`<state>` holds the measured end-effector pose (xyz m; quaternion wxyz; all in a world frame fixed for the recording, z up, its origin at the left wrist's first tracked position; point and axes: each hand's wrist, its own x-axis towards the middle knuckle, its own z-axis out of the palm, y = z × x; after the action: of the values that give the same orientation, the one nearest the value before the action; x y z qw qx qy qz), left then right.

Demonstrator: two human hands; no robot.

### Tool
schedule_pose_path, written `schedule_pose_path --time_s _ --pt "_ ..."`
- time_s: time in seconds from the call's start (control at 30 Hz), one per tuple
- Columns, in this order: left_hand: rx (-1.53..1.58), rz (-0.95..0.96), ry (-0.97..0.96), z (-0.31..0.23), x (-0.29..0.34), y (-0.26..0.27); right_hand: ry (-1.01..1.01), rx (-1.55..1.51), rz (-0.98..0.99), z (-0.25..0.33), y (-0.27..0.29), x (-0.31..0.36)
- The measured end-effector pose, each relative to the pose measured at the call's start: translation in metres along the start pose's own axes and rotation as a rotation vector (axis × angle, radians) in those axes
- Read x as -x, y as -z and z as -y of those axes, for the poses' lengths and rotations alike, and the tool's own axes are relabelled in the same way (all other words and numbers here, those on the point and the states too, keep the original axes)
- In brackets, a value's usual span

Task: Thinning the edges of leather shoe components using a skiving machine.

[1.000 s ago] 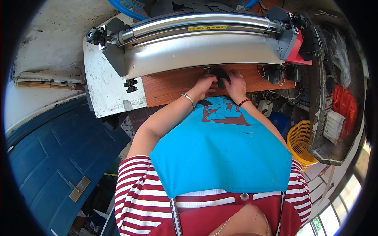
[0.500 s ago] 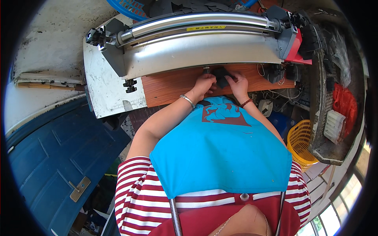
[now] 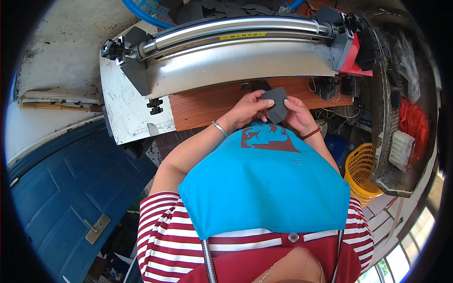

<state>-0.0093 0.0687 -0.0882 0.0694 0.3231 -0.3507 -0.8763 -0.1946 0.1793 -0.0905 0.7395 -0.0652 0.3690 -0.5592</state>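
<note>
A few flat dark grey pieces (image 3: 275, 100), cut with angled corners and fanned slightly at the lower end, are held up over the near edge of the wooden board (image 3: 207, 104). My left hand (image 3: 250, 108) pinches them from the left, its thumb lying across the front. On the other side, my right hand (image 3: 298, 113) grips their right edge between thumb and fingers. Whether the pieces are leather, rubber or card I cannot tell. Just behind them another dark piece (image 3: 261, 86) lies on the board, partly covered by the held ones.
A machine with a long steel roller (image 3: 236, 35) and a sloping metal plate (image 3: 236, 63) spans the far side of the board. Behind it, a blue basket (image 3: 153, 12) holds many dark pieces. A yellow basket (image 3: 361, 172) stands at the right, below loose cables (image 3: 337, 113).
Both hands have come nearer to me from the machine's edge, lifting the dark grey pieces off the board. The pieces now face upward, spread between my two hands.
</note>
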Motion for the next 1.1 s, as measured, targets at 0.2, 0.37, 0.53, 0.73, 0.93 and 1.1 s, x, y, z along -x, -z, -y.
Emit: schedule_pose_path --time_s 0.2,0.37,0.53,0.73,0.93,1.1 --pt "-0.222 0.010 -0.166 -0.038 0.022 -0.027 0.038 0.071 0.020 0.008 -0.017 0.005" --pt "-1.113 -0.443 -0.848 -0.062 0.037 -0.039 0.583 0.978 -0.321 0.013 -0.077 0.013" --pt "-0.251 -0.187 -0.575 -0.072 0.035 -0.036 0.390 0.464 -0.147 0.029 -0.089 0.009" --pt "-0.138 -0.208 -0.567 -0.079 0.037 -0.037 0.223 0.277 -0.157 0.038 -0.096 -0.001" --pt "-0.235 -0.341 -0.632 -0.087 0.046 -0.031 0.798 1.317 -0.285 0.046 -0.106 -0.005" --pt "-0.121 -0.356 -0.671 -0.087 0.046 -0.019 0.764 1.562 -0.298 0.061 -0.109 -0.009"
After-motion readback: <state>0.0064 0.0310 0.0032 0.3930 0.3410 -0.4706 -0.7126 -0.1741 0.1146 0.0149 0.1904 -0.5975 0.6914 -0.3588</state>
